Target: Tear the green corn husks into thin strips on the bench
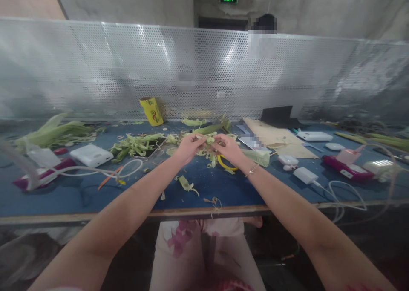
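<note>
Over the middle of the blue table [128, 201], my left hand [189, 149] and my right hand [228, 148] meet with fingertips pinched. Between them is a small bunch of pale green corn husk strips [210, 141], partly covered by my fingers. More husk strips [137, 145] lie heaped to the left, and a larger green husk [212, 128] rests just behind my hands. A yellow ring [227, 166] sits under my right hand, partly hidden. Closer to me lies a loose scrap of husk [185, 184].
A perforated metal screen [128, 69] bounds the table's back, with a yellow can-like container [151, 111] before it. White chargers [305, 176] and cables stand right; a white power bank [91, 155] and purple-edged block [44, 175] are left. Brown cardboard [271, 131] lies back right. Behind the screen is a person [263, 35].
</note>
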`<state>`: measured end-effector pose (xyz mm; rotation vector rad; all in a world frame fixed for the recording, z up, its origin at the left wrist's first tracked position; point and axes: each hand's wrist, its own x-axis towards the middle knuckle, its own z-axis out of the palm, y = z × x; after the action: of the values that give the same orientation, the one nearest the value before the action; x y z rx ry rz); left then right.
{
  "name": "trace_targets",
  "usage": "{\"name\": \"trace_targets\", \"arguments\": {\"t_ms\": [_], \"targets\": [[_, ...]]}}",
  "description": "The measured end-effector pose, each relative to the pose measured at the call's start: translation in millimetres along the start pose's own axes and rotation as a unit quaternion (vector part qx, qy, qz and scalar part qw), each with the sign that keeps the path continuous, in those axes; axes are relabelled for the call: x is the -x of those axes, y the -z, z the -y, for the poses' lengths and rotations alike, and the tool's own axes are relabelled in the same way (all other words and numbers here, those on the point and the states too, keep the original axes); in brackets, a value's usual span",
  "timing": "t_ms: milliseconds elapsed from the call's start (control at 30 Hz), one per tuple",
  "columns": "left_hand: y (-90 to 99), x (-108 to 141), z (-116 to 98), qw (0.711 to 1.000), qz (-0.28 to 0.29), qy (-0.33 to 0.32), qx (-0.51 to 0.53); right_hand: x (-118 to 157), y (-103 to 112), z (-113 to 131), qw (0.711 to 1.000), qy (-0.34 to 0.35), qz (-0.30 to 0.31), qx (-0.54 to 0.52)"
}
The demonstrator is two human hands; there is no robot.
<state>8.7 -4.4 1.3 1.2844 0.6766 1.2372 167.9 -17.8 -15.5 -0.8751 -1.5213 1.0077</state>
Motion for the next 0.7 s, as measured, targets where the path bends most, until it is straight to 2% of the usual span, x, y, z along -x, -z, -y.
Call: {"name": "trace_targets", "arguments": {"t_ms": [100,167,267,367,500,700], "targets": [[1.2,-1,3,0.999,-0.025,-0.005,-0.029,1,-4,1,0.999,-0.019,-0.023,-0.043],[1.4,-2,6,0.999,-0.021,-0.010,-0.041,2,-6,3,0.996,-0.037,-0.028,-0.076],[-0.1,-1,8,0.999,0.032,-0.008,-0.020,5,-8,8,0.992,-0.052,-0.019,-0.117],[-3.0,2,8,0.997,0.080,-0.012,0.009,6,-8,12,0.986,-0.035,-0.006,-0.165],[-6.2,5,7,0.997,0.063,-0.019,0.027,8,-7,14,0.976,-0.026,-0.006,-0.215],[-9.7,7,3,0.999,0.032,-0.009,0.038,9,-8,16,0.978,-0.035,0.002,-0.204]]}}
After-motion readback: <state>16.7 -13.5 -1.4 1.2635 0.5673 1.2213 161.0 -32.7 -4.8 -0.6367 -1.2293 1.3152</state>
